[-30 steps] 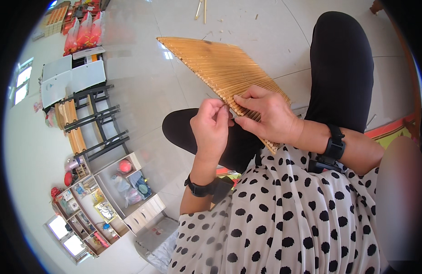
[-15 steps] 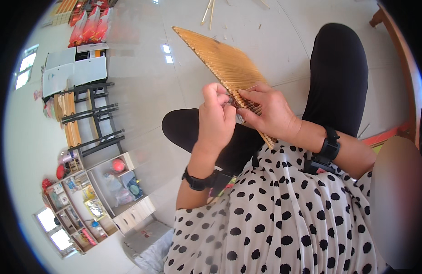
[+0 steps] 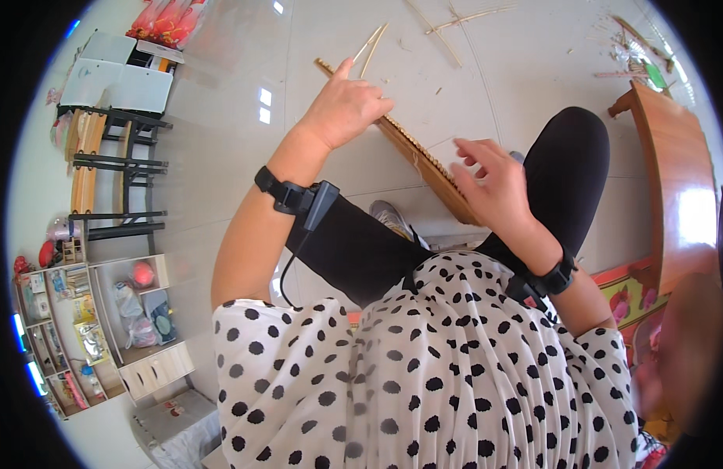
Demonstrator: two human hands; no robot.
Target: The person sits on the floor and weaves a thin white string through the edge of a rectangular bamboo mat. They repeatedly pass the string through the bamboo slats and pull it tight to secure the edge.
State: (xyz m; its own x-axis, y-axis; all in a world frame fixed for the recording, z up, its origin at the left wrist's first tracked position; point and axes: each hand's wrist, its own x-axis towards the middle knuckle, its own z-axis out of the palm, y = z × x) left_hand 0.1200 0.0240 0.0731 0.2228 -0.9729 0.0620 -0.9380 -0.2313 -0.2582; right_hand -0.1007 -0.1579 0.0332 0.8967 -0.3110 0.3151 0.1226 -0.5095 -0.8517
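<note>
A mat of straw-coloured stalks [image 3: 435, 178], bound side by side, is seen nearly edge-on, slanting from the upper left down between my knees. My left hand [image 3: 347, 108] is over its upper part, covering a stretch of the edge. One finger sticks out and the rest are curled; what they grip is hidden. Near the mat's lower end my right hand [image 3: 493, 178] has its fingers bent and apart, with nothing visible in them. A loose pale thread [image 3: 417, 162] hangs on the mat's side. How the mat is supported cannot be made out.
Loose stalks [image 3: 371, 51] and scraps lie on the tiled floor [image 3: 525, 39] ahead. A wooden bench [image 3: 674, 172] stands at right. At left are folding tables [image 3: 123, 168] and a shelf unit [image 3: 87, 328]. My shoe [image 3: 390, 215] is below the mat.
My hands were together at the mat's edge and are now apart, the left moved up and left. The mat has turned from showing its broad face to nearly edge-on. My right hand has opened.
</note>
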